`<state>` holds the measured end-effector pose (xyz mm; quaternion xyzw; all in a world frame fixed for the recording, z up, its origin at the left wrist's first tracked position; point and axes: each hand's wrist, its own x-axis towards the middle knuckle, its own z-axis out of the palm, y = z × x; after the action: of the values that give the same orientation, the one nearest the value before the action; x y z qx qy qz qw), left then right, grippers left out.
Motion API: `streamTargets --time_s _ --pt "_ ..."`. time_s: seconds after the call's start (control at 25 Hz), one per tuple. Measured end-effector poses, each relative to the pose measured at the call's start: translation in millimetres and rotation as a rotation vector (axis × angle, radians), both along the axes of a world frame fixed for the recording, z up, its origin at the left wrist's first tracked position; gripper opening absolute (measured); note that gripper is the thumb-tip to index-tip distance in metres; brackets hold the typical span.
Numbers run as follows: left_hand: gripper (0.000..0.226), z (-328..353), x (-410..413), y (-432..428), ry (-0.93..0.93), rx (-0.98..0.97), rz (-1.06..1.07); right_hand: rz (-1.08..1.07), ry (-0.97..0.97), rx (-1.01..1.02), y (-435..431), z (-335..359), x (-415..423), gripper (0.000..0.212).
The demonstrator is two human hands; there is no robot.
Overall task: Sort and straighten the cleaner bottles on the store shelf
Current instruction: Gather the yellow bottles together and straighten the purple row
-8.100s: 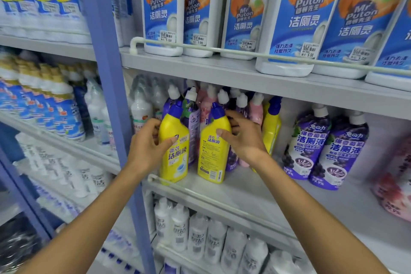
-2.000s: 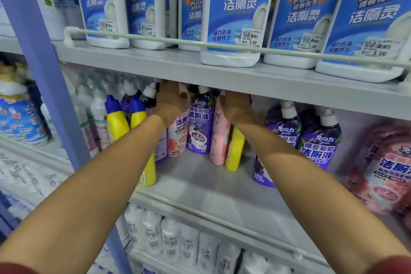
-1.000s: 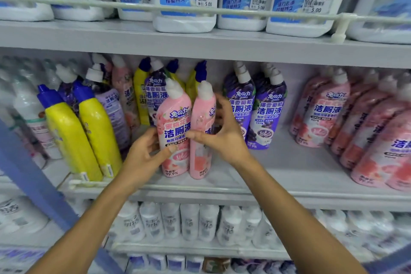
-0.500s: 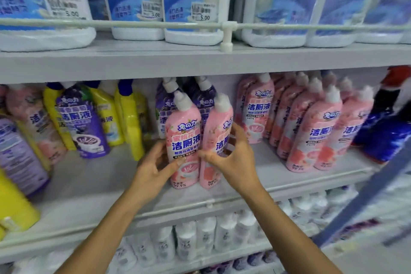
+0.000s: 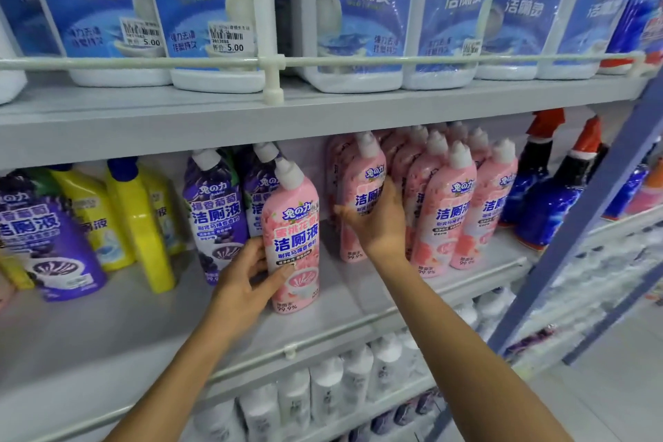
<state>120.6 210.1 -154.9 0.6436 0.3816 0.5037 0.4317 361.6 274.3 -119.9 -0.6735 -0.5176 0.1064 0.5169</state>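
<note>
The left hand (image 5: pixel 247 280) grips a pink cleaner bottle (image 5: pixel 292 237) low on its body, thumb laid across the front label and fingers curled round the left side and back. That bottle stands apart from the others, near the front of the middle shelf (image 5: pixel 107 334), label facing out and its white cap leaning slightly left. Its base seems to sit on the shelf, though the wide-angle view makes that hard to confirm.

The right hand (image 5: pixel 376 222) wraps a second pink bottle (image 5: pixel 362 190) around the middle, thumb on the left edge and fingers reaching behind the right side. This bottle is at the left end of the pink bottle group (image 5: pixel 452 204), just beside its neighbours and set further back than the one in the left hand.

Behind the left hand's bottle stand purple bottles (image 5: pixel 215 212), with yellow bottles (image 5: pixel 136 219) further left and another purple bottle (image 5: pixel 46 244) leaning at the far left. To the right of the pink group are blue spray bottles (image 5: pixel 541 190) with red triggers, partly behind a blue upright (image 5: pixel 588 212). White jugs (image 5: pixel 201 11) with blue labels line the shelf above, behind a white rail (image 5: pixel 143 63). White bottles (image 5: pixel 323 391) fill the shelf below.
</note>
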Motion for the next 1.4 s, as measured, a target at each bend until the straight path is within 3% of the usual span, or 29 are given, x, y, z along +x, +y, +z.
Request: streamTargets --time_s 0.6,0.76,0.88,1.0,1.12,1.4 --pt "0.036 -9 -2 -4 -0.065 0.0 -0.029 -0.172 0.005 0.027 1 -1 -18 0.098" --pt "0.034 -12 -2 -5 -0.089 -0.017 -0.018 -0.079 0.098 0.021 -5 4 -12 0.098" --pt "0.034 -11 2 -7 -0.107 -0.053 -0.009 0.021 0.18 0.146 -37 -1 -16 0.083" --pt "0.039 -12 15 -6 -0.077 -0.063 -0.004 0.248 0.282 0.096 -82 1 -43 0.072" --pt "0.044 -13 30 -7 -0.046 -0.067 -0.066 0.323 0.188 0.104 -97 -5 -55 0.065" --pt "0.048 -12 19 -16 0.075 -0.052 0.001 0.102 -0.081 0.073 -82 -5 -30 0.088"
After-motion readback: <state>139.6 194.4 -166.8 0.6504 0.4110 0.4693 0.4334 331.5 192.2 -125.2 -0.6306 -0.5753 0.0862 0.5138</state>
